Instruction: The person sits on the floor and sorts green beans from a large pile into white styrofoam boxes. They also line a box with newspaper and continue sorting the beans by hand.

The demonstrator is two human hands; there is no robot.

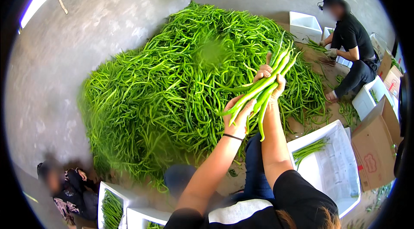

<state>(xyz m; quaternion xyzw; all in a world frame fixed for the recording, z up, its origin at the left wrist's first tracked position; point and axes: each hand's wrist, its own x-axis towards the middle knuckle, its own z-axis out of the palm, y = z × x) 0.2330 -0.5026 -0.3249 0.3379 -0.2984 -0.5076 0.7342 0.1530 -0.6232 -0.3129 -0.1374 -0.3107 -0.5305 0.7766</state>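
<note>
A bunch of long green chili peppers point(270, 81) lies slanted across both my hands, held up above a large pile. My left hand point(239, 117), with a dark band at the wrist, grips the lower ends, thumb over the top. Farther up the bunch, my right hand point(278, 90) is closed around it, fingers showing at the left side and thumb at the right. Behind and below spreads the heap of green chili peppers point(181, 80) on the floor, against the wall. To my right stands a white foam box point(344, 164), paper-lined on one side, with some peppers point(309, 151) inside.
A gloved co-worker point(354, 41) sits at right, holding peppers beside white boxes point(304, 23). Another person point(77, 193) sits lower left, near a foam box of peppers point(112, 209). A cardboard box point(375, 148) stands beyond my foam box. Grey walls point(106, 12) border the heap.
</note>
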